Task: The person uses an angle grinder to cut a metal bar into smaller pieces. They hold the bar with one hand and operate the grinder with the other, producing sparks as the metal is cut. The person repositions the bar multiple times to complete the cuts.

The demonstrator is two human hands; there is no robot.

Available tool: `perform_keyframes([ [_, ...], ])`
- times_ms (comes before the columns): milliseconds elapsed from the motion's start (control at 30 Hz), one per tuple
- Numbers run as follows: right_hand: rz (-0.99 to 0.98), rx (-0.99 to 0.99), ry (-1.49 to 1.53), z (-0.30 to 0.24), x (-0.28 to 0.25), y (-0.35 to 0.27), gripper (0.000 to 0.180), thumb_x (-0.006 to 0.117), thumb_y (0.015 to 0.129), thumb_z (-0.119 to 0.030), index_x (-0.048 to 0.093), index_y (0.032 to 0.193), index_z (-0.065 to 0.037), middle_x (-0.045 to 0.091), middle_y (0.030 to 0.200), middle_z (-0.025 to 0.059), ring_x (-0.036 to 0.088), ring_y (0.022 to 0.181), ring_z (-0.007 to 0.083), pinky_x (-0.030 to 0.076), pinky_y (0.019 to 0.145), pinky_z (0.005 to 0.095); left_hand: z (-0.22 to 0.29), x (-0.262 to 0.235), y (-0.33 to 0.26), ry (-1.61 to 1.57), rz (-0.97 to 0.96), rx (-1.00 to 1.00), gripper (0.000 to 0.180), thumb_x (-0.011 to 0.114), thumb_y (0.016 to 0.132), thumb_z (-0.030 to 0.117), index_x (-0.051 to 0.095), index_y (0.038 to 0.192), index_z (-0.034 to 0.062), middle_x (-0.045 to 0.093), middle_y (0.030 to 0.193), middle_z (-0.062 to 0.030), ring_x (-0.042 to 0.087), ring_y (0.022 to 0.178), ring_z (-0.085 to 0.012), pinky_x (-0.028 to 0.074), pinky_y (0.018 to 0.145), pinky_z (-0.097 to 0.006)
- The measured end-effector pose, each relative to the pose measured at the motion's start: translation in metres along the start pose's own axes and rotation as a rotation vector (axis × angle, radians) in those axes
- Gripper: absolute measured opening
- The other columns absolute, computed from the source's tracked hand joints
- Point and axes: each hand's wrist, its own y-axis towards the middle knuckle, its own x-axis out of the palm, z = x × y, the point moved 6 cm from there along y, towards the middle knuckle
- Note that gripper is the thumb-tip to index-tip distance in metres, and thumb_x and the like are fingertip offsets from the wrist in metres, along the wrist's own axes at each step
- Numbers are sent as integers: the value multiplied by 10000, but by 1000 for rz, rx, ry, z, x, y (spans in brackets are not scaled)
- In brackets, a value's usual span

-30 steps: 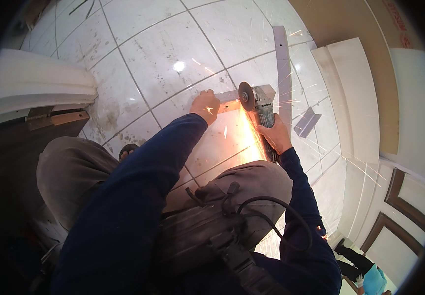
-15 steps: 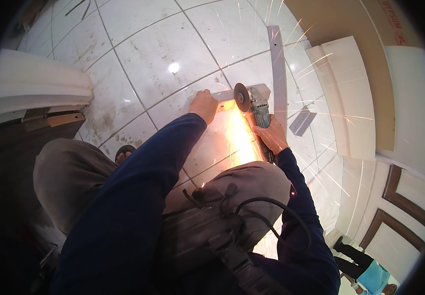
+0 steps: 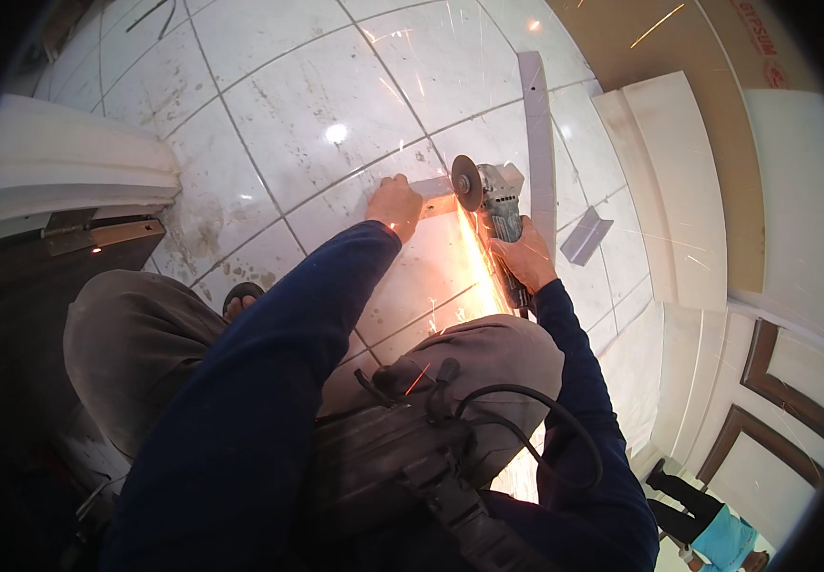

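Beside the disc [image 3: 466, 182]: left hand [image 3: 395, 204] pinning stiff, likely hot strip [image 3: 431, 187]; right hand [image 3: 524, 259] wrapped round heavy grinder [image 3: 501, 205].

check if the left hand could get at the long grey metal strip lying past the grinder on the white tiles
Probably not as things stand. The left hand presses the short metal piece being cut, and the spinning disc of the grey angle grinder with its sparks stands between it and the long grey metal strip.
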Motion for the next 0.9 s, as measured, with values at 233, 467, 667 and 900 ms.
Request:
perform_keyframes([
  [233,-40,37,105,17,10,4,753,820,730,-415,575,1247,74,707,1161,316,710,1078,434,551,942,461,-1,-1,-1,-48,30,-11,230,698,850,65,784,1054,5,626,1190,-196,637,1110,-339,593,907,-404],
  [467,18,-20,-62,19,5,-6,772,828,748,-424,571,1276,77,710,1164,317,708,1079,447,552,934,470,-2,0,-1,-34,34,-5,215,684,854,53,783,1039,5,624,1169,-191,638,1096,-340,594,892,-409],
  [667,12,-11,-41,15,1,-13,733,799,770,-415,572,1260,80,709,1152,323,710,1075,448,553,934,471,-2,1,-3,-33,66,11,209,670,857,51,781,1027,2,623,1158,-190,640,1088,-343,593,882,-410],
  [900,34,9,-34,-4,-4,-8,680,789,766,-396,579,1208,76,715,1117,313,716,1049,442,558,924,473,-2,1,-1,-32,39,-4,215,676,853,59,781,1030,-5,624,1154,-192,641,1085,-342,591,890,-412],
])
